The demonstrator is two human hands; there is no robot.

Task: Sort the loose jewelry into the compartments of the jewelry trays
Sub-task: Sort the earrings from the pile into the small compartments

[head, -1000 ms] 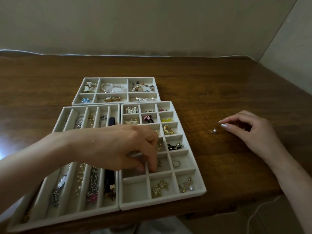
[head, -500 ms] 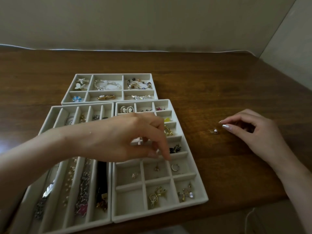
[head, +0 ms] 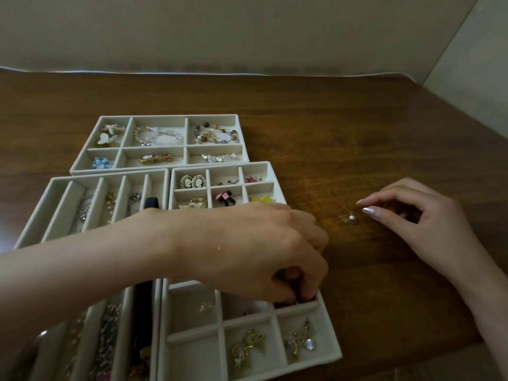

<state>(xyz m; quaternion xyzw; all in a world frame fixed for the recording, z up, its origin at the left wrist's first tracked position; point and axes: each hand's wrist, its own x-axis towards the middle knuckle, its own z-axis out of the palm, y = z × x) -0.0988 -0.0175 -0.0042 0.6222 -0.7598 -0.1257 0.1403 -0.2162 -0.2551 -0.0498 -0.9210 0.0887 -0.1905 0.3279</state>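
Observation:
Three beige jewelry trays lie on the wooden table: a wide-compartment tray (head: 123,168) at the back, a long-slot tray (head: 33,215) on the left and a grid tray (head: 331,329) on the right. My left hand (head: 269,251) reaches across the grid tray. Its curled fingertips dip into a right-column compartment, and whatever they touch or hold is hidden. A loose pearl earring (head: 349,218) lies on the table right of the trays. My right hand (head: 417,224) rests just beside it, fingers loosely curled, holding nothing.
Most tray compartments hold bracelets, brooches, earrings and chains. Gold earrings (head: 247,345) and a silver pair (head: 301,342) fill the nearest grid cells. The table's front edge runs close under the trays. A wall stands behind and to the right.
My left hand has moved right and nearer within the grid tray, from the middle column to a right-column compartment. My right hand and the pearl earring have stayed put.

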